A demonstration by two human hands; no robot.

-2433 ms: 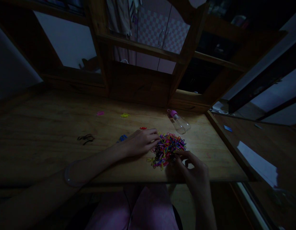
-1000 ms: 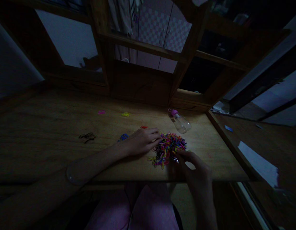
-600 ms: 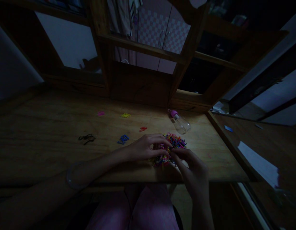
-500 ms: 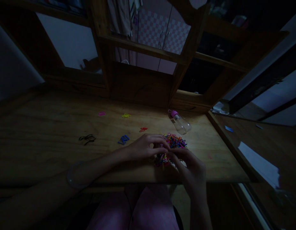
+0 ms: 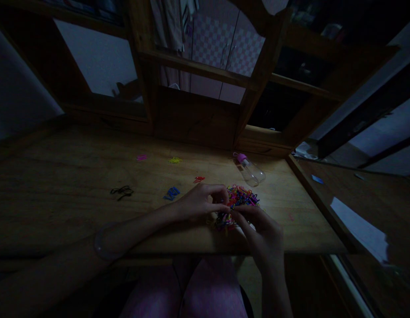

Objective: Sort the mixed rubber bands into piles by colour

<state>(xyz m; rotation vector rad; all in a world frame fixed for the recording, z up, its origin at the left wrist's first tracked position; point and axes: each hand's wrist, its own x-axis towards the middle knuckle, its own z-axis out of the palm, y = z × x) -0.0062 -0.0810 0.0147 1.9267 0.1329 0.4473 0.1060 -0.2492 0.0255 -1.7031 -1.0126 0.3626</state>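
Student: Where does the heap of small multicoloured bands (image 5: 243, 196) lie on the counter (image 5: 75, 176)?

Instructor: Close to the front edge, toward the right edge; its outline is roughly round, with no clear long axis

Student: And in relation to the grip?

Instructor: Beneath and just beyond the fingertips. The left hand (image 5: 203, 201) reaches over the heap from its left side, the right hand (image 5: 263, 232) from its front right. Neither hand is plainly nearer, for their fingertips converge over the near-left part of the heap

Student: Is the grip open or closed?

Instructor: Thumb and forefinger of each hand curve toward one shared point; in dim light and overlap, one cannot tell whether they close on a band

Student: What lies about them?

Instructor: Red bands (image 5: 199, 179) just beyond the left hand; blue bands (image 5: 172, 193) beside its wrist; black bands (image 5: 122, 191) well leftward; yellow bands (image 5: 175, 160) and pink bands (image 5: 141, 157) nearer the far edge. Beyond the heap lies a clear bottle (image 5: 250, 170), its capped end toward the far edge
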